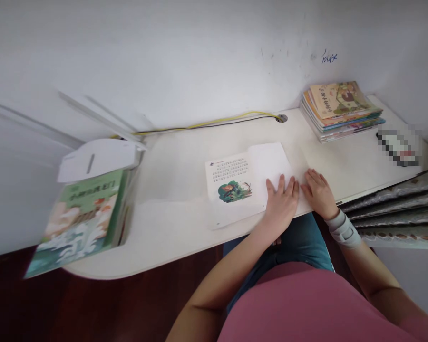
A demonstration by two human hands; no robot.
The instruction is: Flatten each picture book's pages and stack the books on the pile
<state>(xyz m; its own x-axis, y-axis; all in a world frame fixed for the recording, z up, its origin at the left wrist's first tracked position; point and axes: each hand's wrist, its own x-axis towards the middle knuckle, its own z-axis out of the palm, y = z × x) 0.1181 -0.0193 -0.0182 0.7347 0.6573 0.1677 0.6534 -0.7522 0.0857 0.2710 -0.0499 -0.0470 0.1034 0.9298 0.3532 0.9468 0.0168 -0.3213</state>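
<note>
An open booklet point(231, 190) lies on the white table, its left side printed with lines of text and a green plant picture. A plain white sheet or page point(269, 159) covers its right side; whether it is loose or bound in, I cannot tell. My left hand point(281, 202) rests flat on the lower right of this white part, fingers spread. Just to the right, my right hand point(320, 194) lies on the tabletop near the front edge, fingers stretched out and holding nothing. A pale band circles the right wrist.
A stack of picture books point(83, 213) overhangs the table's left end, with a white panel-like object point(100, 159) behind it. Another book stack point(342, 111) stands back right, near a blurred-out phone-like object point(399, 147). Cables point(199, 126) run along the wall; a curtain point(395, 209) hangs right.
</note>
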